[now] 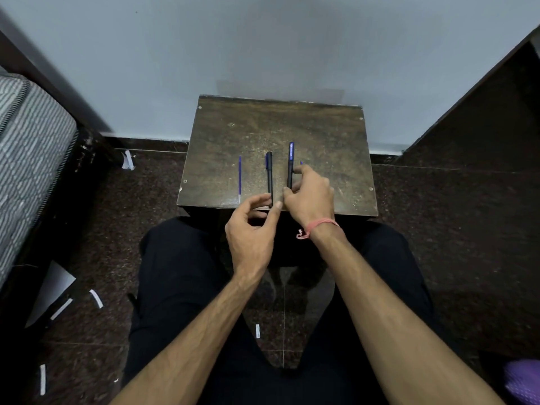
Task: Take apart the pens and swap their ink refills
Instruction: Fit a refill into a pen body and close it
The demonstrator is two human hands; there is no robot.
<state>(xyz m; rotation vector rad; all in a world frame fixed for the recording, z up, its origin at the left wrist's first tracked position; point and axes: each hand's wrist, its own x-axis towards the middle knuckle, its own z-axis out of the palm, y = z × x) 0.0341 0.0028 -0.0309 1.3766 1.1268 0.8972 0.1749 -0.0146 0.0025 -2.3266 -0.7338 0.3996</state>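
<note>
Well, largest first: a grey wall [263, 39] rises behind a small worn wooden table [321, 135], which stands on a dark speckled floor [453, 244] between my knees. To my left lies a striped mattress [29, 147]; white paper scraps [96, 298] are scattered over the floor.

My left hand [251, 226] sits at the table's near edge, fingers curled and half open, thumb and forefinger just at the lower end of the left black pen [269, 178] — I cannot tell whether they actually pinch it. My right hand [311, 197], with a pink thread [320, 225] round the wrist, is closed loosely about the right black pen [290, 168], fingertips on its barrel; its blue-labelled cap end points away from me.

Both pens lie lengthwise, side by side and a little apart. A thin blue refill [239, 176] lies alone on the table, left of the pens. Just beyond my right fingers a tiny blue tip [301, 162] shows — too small to identify.
</note>
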